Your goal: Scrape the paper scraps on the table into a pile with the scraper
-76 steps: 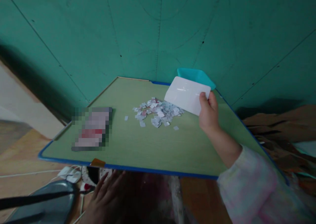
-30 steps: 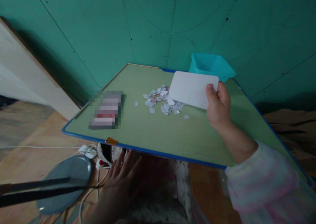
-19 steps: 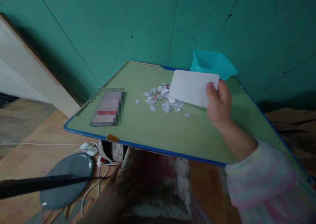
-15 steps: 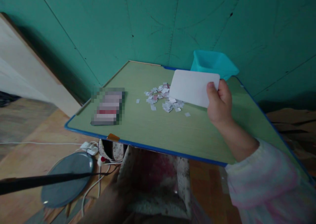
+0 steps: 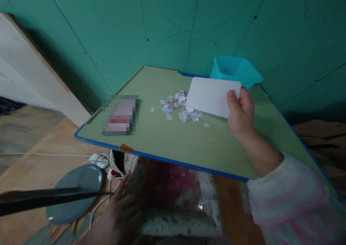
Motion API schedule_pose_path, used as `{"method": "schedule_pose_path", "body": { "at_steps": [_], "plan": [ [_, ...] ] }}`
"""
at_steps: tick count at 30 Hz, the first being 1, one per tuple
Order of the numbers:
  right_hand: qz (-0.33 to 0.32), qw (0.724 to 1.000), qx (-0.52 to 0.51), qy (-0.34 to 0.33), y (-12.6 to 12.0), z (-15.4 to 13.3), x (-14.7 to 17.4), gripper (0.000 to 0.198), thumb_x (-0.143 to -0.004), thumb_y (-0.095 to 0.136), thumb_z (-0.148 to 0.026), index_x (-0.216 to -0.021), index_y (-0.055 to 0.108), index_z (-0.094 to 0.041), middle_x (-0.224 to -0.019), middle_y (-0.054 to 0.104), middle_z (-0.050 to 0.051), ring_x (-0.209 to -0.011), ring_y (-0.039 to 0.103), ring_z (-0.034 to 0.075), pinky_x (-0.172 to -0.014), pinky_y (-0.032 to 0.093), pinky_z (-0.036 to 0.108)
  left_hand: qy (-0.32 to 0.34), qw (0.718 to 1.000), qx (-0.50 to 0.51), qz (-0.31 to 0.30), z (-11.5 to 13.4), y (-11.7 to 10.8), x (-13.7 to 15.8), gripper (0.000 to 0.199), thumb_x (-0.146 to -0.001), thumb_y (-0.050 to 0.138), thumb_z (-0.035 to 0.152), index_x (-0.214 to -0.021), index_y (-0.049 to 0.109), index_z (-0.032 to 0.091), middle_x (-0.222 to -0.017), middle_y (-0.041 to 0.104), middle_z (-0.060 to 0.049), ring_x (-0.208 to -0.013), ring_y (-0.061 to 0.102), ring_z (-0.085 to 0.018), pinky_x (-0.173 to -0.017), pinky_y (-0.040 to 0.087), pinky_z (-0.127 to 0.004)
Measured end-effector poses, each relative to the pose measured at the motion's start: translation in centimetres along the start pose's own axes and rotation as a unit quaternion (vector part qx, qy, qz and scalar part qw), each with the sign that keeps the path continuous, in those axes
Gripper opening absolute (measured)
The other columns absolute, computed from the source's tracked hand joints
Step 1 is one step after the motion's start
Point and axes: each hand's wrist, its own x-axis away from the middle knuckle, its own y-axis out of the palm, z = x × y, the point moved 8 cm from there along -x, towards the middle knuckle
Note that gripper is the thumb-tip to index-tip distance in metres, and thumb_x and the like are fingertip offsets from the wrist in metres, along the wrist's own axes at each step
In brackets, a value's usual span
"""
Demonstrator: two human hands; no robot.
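My right hand is closed around the right end of a white rounded-corner card, thumb on the near face. The card is held tilted over the table, its lower left corner by a loose pile of small paper pieces. Some single pieces lie apart from the pile, and the card may hide others. Low in the view, my left hand is dim and blurred below the table edge, its fingers stretched out and nothing visible in them. It is beside a white-rimmed container with a reddish interior.
A pale green table with blue edging carries a pixelated phone-like object on the left. A turquoise basket stands at the back against the green wall. On the floor are white cables and a grey oval lid-like object.
My left hand has risen further into view, with its fingers now showing beside the container. The right hand and card are almost still; the whole view has shifted slightly.
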Motion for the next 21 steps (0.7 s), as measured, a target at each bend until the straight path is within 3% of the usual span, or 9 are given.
{"method": "schedule_pose_path", "body": {
  "at_steps": [2,5,7,9,13,21],
  "plan": [
    [0.002,1.0,-0.004,0.004,0.0,0.1,0.0,0.035,-0.079,0.046,-0.059,-0.07,0.05,-0.026,-0.066,0.051,0.0,-0.071,0.052,0.019,-0.062,0.041,0.037,0.013,1.0,0.003,0.005,0.2,-0.5,0.4,0.028,-0.084,0.04,0.021,-0.056,0.046,0.022,-0.049,0.049,0.004,-0.055,0.042,-0.015,-0.098,0.029,-0.057],
    [0.003,1.0,-0.002,0.008,0.0,0.2,0.0,0.035,-0.079,0.045,-0.059,-0.071,0.05,-0.026,-0.068,0.052,0.001,-0.072,0.053,0.02,-0.062,0.042,0.037,0.067,0.998,-0.017,0.013,0.9,-1.4,0.5,0.039,-0.091,0.029,0.031,-0.057,0.047,0.021,-0.051,0.051,0.0,-0.055,0.046,-0.017,-0.073,0.046,-0.042],
    [0.001,1.0,-0.002,0.01,0.0,0.3,0.0,0.035,-0.079,0.046,-0.06,-0.071,0.051,-0.026,-0.068,0.052,0.0,-0.072,0.053,0.02,-0.062,0.042,0.037,0.097,0.994,-0.03,0.04,1.3,-2.3,0.0,0.044,-0.092,0.025,0.032,-0.055,0.047,0.021,-0.049,0.05,-0.001,-0.051,0.047,-0.016,-0.056,0.043,-0.035],
    [0.003,1.0,-0.009,0.012,0.0,0.3,0.0,0.035,-0.078,0.047,-0.06,-0.073,0.051,-0.026,-0.068,0.053,0.0,-0.07,0.053,0.019,-0.061,0.043,0.036,0.113,0.99,-0.044,0.072,1.7,-3.3,-0.8,0.048,-0.092,0.025,0.035,-0.052,0.047,0.021,-0.044,0.046,0.0,-0.044,0.044,-0.015,-0.048,0.038,-0.033],
    [0.013,0.999,-0.034,0.014,0.0,0.7,-0.1,0.031,-0.079,0.048,-0.058,-0.076,0.053,-0.027,-0.07,0.055,0.0,-0.068,0.053,0.018,-0.059,0.043,0.036,0.121,0.985,-0.059,0.11,2.0,-4.1,-1.9,0.044,-0.088,0.038,0.041,-0.05,0.05,0.022,-0.042,0.043,0.002,-0.045,0.047,-0.016,-0.051,0.042,-0.033],
    [-0.01,0.995,-0.041,0.096,1.0,2.8,0.7,0.015,-0.078,0.05,-0.039,-0.085,0.057,-0.026,-0.086,0.061,0.001,-0.084,0.055,0.021,-0.076,0.044,0.04,0.102,0.979,-0.05,0.169,2.0,-4.4,-2.3,0.033,-0.089,0.039,0.024,-0.059,0.054,0.019,-0.044,0.054,0.001,-0.054,0.059,-0.016,-0.063,0.05,-0.033]
  ]
}}
